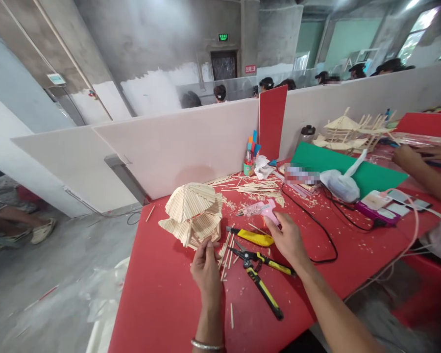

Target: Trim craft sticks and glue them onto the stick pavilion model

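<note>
1. I count two hands of my own: my left hand (206, 267) and my right hand (289, 239).
2. One pink glue gun (267, 212).
3. On my bench (161, 294), one yellow knife (253, 238) and one pair of cutters (247, 258).
4. One stick model (191, 202) near me; the farther stickwork (342, 125) overlaps too much to count.
5. Loose sticks (259, 188): more than I can count.
6. One lidded bottle (307, 135), one green board (353, 169), one upright red board (273, 117).
7. One bracelet (207, 346) on me.
8. One lit exit sign (223, 37).

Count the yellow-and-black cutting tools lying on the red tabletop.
2: the yellow-and-black utility knife, just nearer the camera than the pink glue gun in the right hand, and the black-and-yellow metal shears, lying open nearer still. Others may be hidden.
</note>
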Demonstrator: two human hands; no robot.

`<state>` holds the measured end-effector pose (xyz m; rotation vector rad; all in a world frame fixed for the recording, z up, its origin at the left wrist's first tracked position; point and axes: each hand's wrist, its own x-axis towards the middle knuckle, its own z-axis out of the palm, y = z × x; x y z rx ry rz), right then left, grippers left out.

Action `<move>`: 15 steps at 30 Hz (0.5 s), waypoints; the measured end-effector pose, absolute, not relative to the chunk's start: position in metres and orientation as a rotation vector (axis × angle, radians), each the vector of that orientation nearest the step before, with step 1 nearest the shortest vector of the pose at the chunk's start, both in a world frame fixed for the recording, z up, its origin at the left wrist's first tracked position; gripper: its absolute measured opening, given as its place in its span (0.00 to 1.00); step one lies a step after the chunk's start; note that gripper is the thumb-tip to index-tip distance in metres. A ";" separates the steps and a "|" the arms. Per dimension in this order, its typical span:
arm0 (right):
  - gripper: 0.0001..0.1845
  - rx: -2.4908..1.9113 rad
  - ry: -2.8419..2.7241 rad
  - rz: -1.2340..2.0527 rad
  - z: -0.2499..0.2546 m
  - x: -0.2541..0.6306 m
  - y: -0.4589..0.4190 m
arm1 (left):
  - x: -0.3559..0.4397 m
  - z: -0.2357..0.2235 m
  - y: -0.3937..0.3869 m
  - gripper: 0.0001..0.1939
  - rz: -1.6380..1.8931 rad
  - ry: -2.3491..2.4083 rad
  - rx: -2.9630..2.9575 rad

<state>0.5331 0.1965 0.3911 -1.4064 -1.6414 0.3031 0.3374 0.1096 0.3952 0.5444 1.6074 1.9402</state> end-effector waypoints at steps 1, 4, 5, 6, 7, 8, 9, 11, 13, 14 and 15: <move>0.32 -1.399 -1.655 0.330 0.390 0.533 0.196 | 0.338 0.395 0.109 0.21 1.934 1.608 0.544; 0.31 -1.478 -1.683 0.438 0.387 0.531 0.195 | 0.338 0.395 0.109 0.21 1.916 1.605 0.531; 0.30 -1.527 -1.690 0.487 0.386 0.531 0.195 | 0.338 0.395 0.109 0.22 1.910 1.604 0.525; 0.29 -1.575 -1.701 0.539 0.385 0.531 0.196 | 0.338 0.395 0.109 0.22 1.905 1.603 0.519; 0.28 -1.616 -1.713 0.583 0.384 0.532 0.197 | 0.338 0.395 0.109 0.22 1.904 1.602 0.516; 0.26 -1.651 -1.719 0.614 0.384 0.533 0.198 | 0.337 0.394 0.110 0.21 1.907 1.598 0.517; 0.26 -1.675 -1.714 0.632 0.384 0.534 0.199 | 0.337 0.394 0.110 0.21 1.912 1.593 0.522; 0.25 -1.688 -1.667 0.664 0.384 0.540 0.202 | 0.337 0.395 0.110 0.21 1.917 1.586 0.538; 0.26 -1.672 -1.624 0.729 0.385 0.548 0.206 | 0.337 0.395 0.111 0.20 1.911 1.591 0.551; 0.26 -1.659 -1.626 0.777 0.386 0.553 0.209 | 0.337 0.395 0.111 0.20 1.905 1.599 0.553; 0.25 -1.650 -1.641 0.826 0.386 0.556 0.212 | 0.338 0.395 0.111 0.20 1.899 1.608 0.552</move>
